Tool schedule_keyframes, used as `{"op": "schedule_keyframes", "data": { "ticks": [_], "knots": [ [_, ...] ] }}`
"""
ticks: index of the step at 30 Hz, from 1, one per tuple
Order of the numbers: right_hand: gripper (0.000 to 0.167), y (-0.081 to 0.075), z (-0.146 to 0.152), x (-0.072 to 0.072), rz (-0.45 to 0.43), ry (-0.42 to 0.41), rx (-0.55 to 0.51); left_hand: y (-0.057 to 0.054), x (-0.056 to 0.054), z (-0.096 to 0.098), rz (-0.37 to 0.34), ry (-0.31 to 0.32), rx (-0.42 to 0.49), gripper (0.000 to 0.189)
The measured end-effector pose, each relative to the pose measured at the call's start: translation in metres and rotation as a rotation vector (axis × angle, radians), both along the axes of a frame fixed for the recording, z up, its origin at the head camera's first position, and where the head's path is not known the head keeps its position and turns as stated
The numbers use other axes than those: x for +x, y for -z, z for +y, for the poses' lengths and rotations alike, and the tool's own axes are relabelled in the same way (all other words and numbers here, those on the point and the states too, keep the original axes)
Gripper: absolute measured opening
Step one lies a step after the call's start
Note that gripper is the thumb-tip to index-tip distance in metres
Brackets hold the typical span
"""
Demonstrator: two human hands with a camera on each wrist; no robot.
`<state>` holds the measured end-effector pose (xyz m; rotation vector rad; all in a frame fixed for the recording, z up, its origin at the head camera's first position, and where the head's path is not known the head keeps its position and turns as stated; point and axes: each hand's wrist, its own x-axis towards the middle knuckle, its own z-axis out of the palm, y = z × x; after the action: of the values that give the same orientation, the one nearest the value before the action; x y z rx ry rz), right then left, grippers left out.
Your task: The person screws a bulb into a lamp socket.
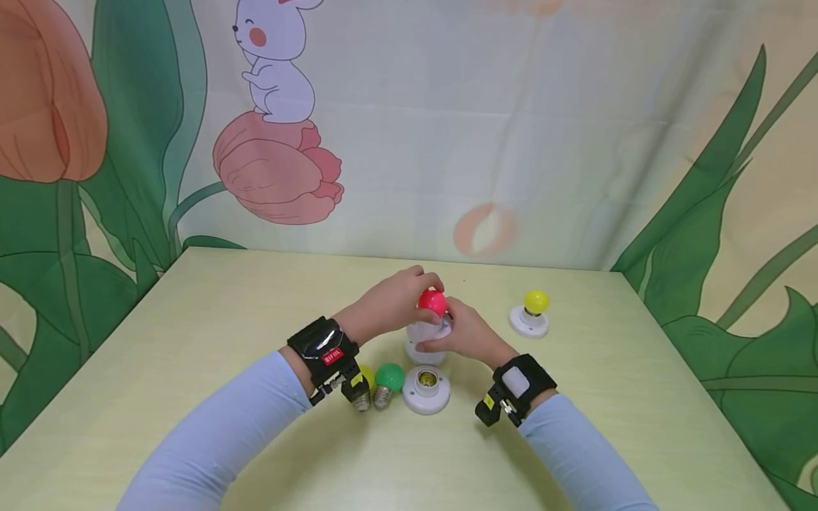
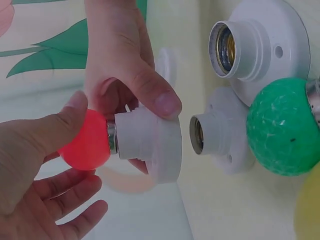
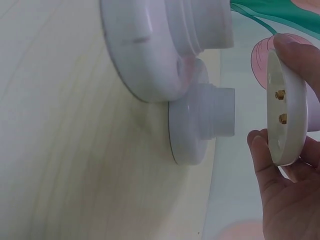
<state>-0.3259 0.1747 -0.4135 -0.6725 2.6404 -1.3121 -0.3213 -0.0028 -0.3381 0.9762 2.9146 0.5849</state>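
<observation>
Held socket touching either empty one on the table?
Apart. The right wrist view shows backdrop between the held socket and both the nearer empty socket and the farther one.

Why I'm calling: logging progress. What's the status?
Left hand holding red bulb; right hand gripping white lamp holder, raised off table. Bulb's metal base partly showing at holder's mouth. Nothing seen in the way.

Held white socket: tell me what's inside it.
The metal base of the red bulb appears to enter the held socket, with a short stretch showing outside. The socket covers the rest and its own interior, so how deep it sits cannot be told.
</observation>
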Motion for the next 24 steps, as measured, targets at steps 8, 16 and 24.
{"op": "schedule_keyframes", "data": {
  "ticks": [8, 16, 24],
  "knots": [
    [0.08, 0.002, 0.001, -0.003, 0.018, 0.004, -0.013, -0.008, -0.002, -0.009, -0.022, 0.166, 0.068, 0.056],
    [0.076, 0.001, 0.0, -0.004, 0.029, -0.01, -0.006, -0.007, -0.003, -0.007, 0.02, 0.148, 0.043, 0.04],
    [0.07, 0.002, -0.001, -0.003, 0.03, -0.012, 0.012, -0.003, 0.0, 0.001, 0.108, 0.029, -0.063, 0.041]
  ]
}}
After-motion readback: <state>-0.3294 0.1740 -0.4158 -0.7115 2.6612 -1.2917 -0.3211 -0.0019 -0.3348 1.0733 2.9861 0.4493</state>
